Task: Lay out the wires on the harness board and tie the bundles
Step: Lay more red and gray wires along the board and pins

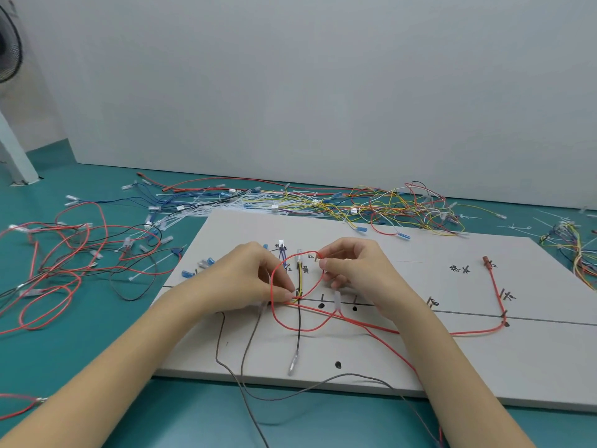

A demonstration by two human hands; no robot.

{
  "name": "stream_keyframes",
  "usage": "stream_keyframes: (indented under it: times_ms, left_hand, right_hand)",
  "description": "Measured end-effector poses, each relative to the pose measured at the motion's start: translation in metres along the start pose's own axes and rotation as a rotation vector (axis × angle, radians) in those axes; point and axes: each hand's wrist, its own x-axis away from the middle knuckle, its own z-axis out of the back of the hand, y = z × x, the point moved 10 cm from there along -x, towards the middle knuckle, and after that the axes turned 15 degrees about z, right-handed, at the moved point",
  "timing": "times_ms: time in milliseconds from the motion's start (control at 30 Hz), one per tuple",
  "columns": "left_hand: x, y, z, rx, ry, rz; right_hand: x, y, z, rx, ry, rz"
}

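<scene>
The white harness board [420, 360] lies flat on the teal floor, marked with black lines, dots and handwritten labels. A red wire [277, 318] forms a loop over its left-centre. My left hand [248, 276] pinches that loop where it meets a yellow and black wire bundle [300, 279]. My right hand [352, 270] pinches the loop's upper right part between thumb and forefinger. Another red wire [496, 289] with a red terminal runs down the board's right side. Grey and black wires [245, 354] trail off the front edge.
Loose red and black wires [64, 263] sprawl over the floor at the left. A tangle of yellow, red, blue and white wires with cable ties [371, 205] lies behind the board along the white wall. Another bundle [575, 247] sits at the far right. A fan [8, 50] stands at upper left.
</scene>
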Motion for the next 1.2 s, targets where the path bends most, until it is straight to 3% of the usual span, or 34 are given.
stream_keyframes:
  times_ms: [267, 433, 633, 767, 967, 1200]
  left_hand:
    - [0.004, 0.014, -0.003, -0.153, 0.104, -0.11]
    - [0.002, 0.009, -0.003, -0.102, 0.137, -0.094]
    - [0.003, 0.011, -0.003, -0.091, 0.126, -0.105]
    - [0.005, 0.015, -0.005, -0.115, 0.129, -0.144]
    - [-0.009, -0.008, -0.005, -0.303, 0.195, -0.068]
    - [-0.01, -0.009, -0.007, -0.232, 0.158, -0.013]
  right_hand:
    - [0.0, -0.002, 0.003, -0.013, 0.004, 0.016]
    - [0.002, -0.033, 0.027, 0.085, 0.166, 0.19]
    - [0.021, -0.05, -0.025, -0.097, -0.269, 0.131]
    - [0.031, -0.051, -0.053, -0.04, -0.385, 0.076]
    - [0.027, -0.04, -0.064, 0.043, -0.204, -0.025]
    - [0.031, -0.036, -0.062, 0.033, -0.184, -0.08]
